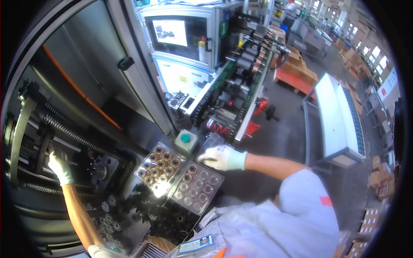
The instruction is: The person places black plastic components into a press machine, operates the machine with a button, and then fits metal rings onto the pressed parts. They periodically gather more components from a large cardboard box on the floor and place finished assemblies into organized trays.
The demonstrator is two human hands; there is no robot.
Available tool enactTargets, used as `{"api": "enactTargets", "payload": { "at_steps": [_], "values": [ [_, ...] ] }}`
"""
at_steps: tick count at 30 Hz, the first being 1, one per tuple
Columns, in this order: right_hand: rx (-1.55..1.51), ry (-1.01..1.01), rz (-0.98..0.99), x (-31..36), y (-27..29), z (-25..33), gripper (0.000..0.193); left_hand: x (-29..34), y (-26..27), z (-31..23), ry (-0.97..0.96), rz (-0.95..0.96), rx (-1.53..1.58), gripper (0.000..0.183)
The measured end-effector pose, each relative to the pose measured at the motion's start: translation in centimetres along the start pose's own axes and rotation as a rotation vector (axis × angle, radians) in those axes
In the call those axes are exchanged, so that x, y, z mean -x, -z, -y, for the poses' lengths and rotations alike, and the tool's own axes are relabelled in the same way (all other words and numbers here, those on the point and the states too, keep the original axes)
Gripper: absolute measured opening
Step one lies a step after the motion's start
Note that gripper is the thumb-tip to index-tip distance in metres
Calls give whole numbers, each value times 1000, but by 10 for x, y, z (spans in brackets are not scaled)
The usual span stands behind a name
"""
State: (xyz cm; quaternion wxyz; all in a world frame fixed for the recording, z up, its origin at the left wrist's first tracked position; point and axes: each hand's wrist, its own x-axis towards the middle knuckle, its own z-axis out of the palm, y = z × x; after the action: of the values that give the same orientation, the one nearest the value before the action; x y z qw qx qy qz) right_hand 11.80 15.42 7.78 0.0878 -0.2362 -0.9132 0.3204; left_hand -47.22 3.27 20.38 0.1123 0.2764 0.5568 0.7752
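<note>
My left hand [60,167], in a white glove, reaches into the machine at the left. Its fingers are bent in shadow against a dark upright part; what they grip, if anything, I cannot make out. White-gloved too, my right hand [222,158] is closed, fingers curled down over the far edge of a clear tray [195,188]. Any piece in those fingers is hidden. That tray has round pockets, with copper-coloured rings in a few at its far left. Beside it on the left, a second clear tray [160,167] is filled with copper-coloured rings.
A box with a green button [185,138] stands beyond the trays. Toothed metal discs [109,215] and black ones [172,217] lie in heaps nearer me. Coil springs [71,131] run through the machine. A conveyor [236,86] stretches away ahead; a white sloped rack [337,118] stands right.
</note>
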Motion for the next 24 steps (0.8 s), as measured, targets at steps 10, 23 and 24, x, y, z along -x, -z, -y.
{"api": "enactTargets", "payload": {
  "at_steps": [10,23,24],
  "values": [
    [-65,267,-767,-93,32,19,36,228,-60,-69,-285,144,-716,44],
    [438,436,-163,-72,-36,-30,39,428,-113,96,-22,702,-978,31],
    [386,499,-189,-59,-40,-18,40,426,-119,104,-49,730,-1086,29]
  ]
}}
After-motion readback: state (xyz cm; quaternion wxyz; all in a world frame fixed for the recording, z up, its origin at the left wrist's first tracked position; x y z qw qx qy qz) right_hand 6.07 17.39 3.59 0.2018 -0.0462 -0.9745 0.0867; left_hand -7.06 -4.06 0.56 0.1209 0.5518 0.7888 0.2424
